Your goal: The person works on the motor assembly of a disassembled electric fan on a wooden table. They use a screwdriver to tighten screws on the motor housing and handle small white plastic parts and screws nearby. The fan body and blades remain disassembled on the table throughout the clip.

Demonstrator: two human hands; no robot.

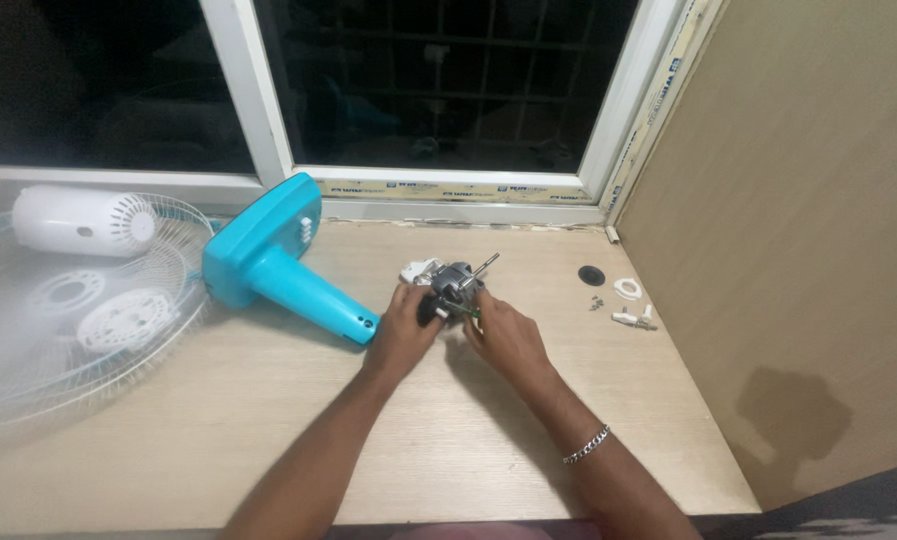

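Pale wooden desk (269,420) under a dark window: both hands clasp a small fan motor (456,283) at mid-desk, left hand (406,328) and right hand (505,335) closed around it, shaft (486,264) pointing far-right; turquoise fan base (279,262) just left.

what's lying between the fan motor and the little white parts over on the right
In the head view, the stretch between the fan motor and the small white parts is bare wooden tabletop; the black round cap and tiny screws sit at its far end.
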